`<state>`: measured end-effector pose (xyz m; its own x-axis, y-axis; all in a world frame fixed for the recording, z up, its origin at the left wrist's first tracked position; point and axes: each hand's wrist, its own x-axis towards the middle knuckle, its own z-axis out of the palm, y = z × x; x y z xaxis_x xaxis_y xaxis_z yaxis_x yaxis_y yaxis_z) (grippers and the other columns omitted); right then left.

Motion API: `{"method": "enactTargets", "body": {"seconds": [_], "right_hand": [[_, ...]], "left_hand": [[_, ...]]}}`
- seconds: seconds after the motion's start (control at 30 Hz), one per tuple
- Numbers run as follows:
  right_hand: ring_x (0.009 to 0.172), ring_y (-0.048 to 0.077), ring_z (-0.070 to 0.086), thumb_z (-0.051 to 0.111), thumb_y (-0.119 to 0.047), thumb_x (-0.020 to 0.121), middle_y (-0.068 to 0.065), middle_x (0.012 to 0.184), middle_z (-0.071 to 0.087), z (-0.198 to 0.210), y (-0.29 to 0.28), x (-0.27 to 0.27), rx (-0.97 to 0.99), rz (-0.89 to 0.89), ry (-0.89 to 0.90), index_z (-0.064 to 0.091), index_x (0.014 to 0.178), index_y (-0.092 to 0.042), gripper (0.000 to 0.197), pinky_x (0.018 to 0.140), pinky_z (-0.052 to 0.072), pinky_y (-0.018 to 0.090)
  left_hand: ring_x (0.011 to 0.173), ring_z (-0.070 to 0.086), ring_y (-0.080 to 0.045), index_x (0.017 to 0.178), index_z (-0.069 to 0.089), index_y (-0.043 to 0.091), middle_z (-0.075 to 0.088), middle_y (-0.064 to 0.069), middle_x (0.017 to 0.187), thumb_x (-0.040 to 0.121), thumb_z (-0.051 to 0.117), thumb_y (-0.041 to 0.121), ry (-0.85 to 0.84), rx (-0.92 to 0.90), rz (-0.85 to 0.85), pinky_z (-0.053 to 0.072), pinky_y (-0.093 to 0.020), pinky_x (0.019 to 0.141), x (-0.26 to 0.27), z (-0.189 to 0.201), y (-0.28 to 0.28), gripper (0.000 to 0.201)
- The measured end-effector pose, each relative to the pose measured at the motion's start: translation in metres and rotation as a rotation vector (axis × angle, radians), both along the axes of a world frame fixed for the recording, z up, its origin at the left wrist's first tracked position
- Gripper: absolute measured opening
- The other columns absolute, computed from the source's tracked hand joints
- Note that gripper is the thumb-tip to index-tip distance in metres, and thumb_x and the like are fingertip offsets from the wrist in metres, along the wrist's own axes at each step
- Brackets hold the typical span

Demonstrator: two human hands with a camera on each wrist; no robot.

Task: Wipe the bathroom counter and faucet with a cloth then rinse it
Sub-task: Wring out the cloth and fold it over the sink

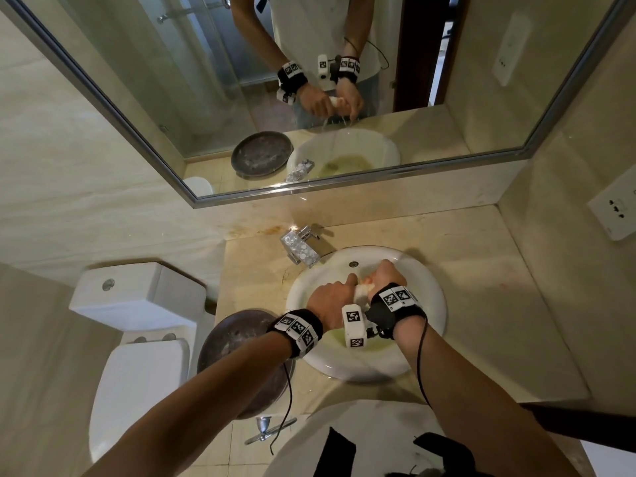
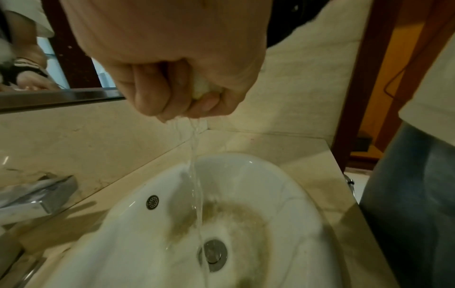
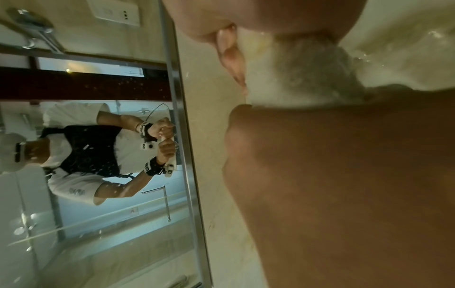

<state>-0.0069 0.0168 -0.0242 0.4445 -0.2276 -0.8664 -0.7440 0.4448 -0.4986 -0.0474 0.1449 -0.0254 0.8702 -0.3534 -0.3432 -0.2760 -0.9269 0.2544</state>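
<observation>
Over the round white ceramic basin (image 1: 426,325), the left hand (image 1: 330,304) and right hand (image 1: 382,275) each clench an end of the small pale soaked cloth (image 1: 364,289), wringing water toward the drain at six o'clock. Soft, limp and slippery, I'd say: best gripped at both ends.

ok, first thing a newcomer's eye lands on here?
Both hands, left hand and right hand, clenched end to end on a rolled pale cloth above the white sink. In the left wrist view a thin stream of water runs from the fist toward the drain. After that, the big mirror on the wall behind, reflecting the wringing.
</observation>
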Motion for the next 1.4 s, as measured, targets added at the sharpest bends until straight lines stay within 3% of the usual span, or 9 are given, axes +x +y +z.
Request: {"method": "enactTargets", "body": {"seconds": [0.2, 0.37, 0.6, 0.77, 0.93, 1.07, 1.17, 1.3, 1.4], "right_hand": [[0.066, 0.019, 0.053, 0.039, -0.026, 0.1, 0.008, 0.089, 0.055, -0.014, -0.003, -0.001, 0.029, 0.008, -0.108, 0.048, 0.076, -0.017, 0.027, 0.067, 0.05, 0.025], [0.043, 0.022, 0.039, 0.051, -0.014, 0.09, 0.005, 0.047, 0.039, 0.008, -0.002, 0.019, 0.08, -0.029, -0.183, 0.044, 0.066, -0.009, 0.026, 0.049, 0.041, 0.027], [0.04, 0.02, 0.032, 0.06, -0.015, 0.087, 0.001, 0.041, 0.027, 0.042, -0.005, 0.034, 0.054, 0.279, -0.514, 0.042, 0.046, -0.019, 0.045, 0.055, 0.038, 0.035], [0.039, 0.02, 0.03, 0.053, -0.012, 0.09, 0.004, 0.038, 0.025, 0.073, 0.0, 0.029, 0.136, 0.479, -0.84, 0.039, 0.043, -0.017, 0.049, 0.052, 0.042, 0.033], [0.038, 0.021, 0.03, 0.049, -0.011, 0.095, 0.003, 0.035, 0.024, 0.085, 0.008, 0.027, 0.176, 0.561, -0.938, 0.032, 0.041, -0.019, 0.057, 0.064, 0.047, 0.037], [0.037, 0.02, 0.033, 0.051, -0.011, 0.094, 0.004, 0.034, 0.027, 0.085, 0.005, 0.025, 0.13, 0.712, -0.968, 0.035, 0.04, -0.016, 0.057, 0.063, 0.047, 0.034], [0.036, 0.02, 0.031, 0.054, -0.01, 0.094, 0.005, 0.035, 0.026, 0.078, 0.006, 0.02, 0.096, 0.725, -0.951, 0.033, 0.041, -0.013, 0.057, 0.062, 0.045, 0.036], [0.036, 0.019, 0.031, 0.054, -0.009, 0.092, 0.003, 0.034, 0.026, 0.066, 0.006, 0.015, 0.041, 0.623, -0.877, 0.035, 0.036, -0.018, 0.06, 0.062, 0.046, 0.039], [0.036, 0.021, 0.031, 0.057, -0.013, 0.087, 0.005, 0.036, 0.026, 0.057, 0.009, 0.01, -0.025, 0.56, -0.812, 0.036, 0.035, -0.017, 0.056, 0.06, 0.046, 0.041]], "left_hand": [[0.069, 0.063, -0.037, 0.123, 0.038, 0.006, 0.066, -0.014, 0.082, 0.091, 0.061, 0.04, -0.125, 0.089, -0.07, 0.032, -0.034, 0.054, -0.001, -0.009, -0.002, 0.052], [0.079, 0.064, -0.036, 0.128, 0.038, 0.008, 0.067, -0.014, 0.091, 0.088, 0.063, 0.033, -0.076, 0.006, 0.033, 0.043, -0.038, 0.058, 0.014, -0.005, -0.006, 0.054], [0.105, 0.066, -0.026, 0.124, 0.058, 0.015, 0.068, -0.006, 0.117, 0.091, 0.071, 0.027, 0.671, -0.518, 0.031, 0.057, -0.035, 0.089, 0.051, 0.039, 0.017, 0.037], [0.11, 0.066, -0.014, 0.123, 0.062, 0.023, 0.071, 0.006, 0.116, 0.063, 0.092, 0.046, 0.627, -0.46, 0.095, 0.051, -0.038, 0.102, 0.069, 0.069, 0.037, 0.071], [0.104, 0.066, -0.018, 0.119, 0.059, 0.013, 0.071, -0.003, 0.109, 0.069, 0.086, 0.022, 0.703, -0.556, 0.183, 0.049, -0.042, 0.105, 0.059, 0.062, 0.036, 0.057], [0.1, 0.066, -0.027, 0.118, 0.056, -0.005, 0.066, -0.016, 0.106, 0.078, 0.079, 0.002, 0.762, -0.749, 0.173, 0.051, -0.053, 0.1, 0.042, 0.057, 0.026, 0.047], [0.107, 0.068, -0.039, 0.124, 0.058, 0.004, 0.068, -0.018, 0.122, 0.085, 0.076, 0.002, 0.855, -0.814, 0.19, 0.058, -0.046, 0.088, 0.036, 0.053, 0.022, 0.042], [0.076, 0.068, -0.025, 0.096, 0.065, 0.014, 0.072, -0.015, 0.093, 0.085, 0.079, 0.019, 0.748, -0.729, 0.225, 0.051, -0.027, 0.058, 0.028, 0.049, 0.017, 0.019], [0.058, 0.057, -0.018, 0.088, 0.063, 0.011, 0.064, -0.011, 0.074, 0.079, 0.082, 0.03, 0.693, -0.639, 0.274, 0.039, -0.023, 0.052, 0.021, 0.037, 0.011, 0.028]]}}
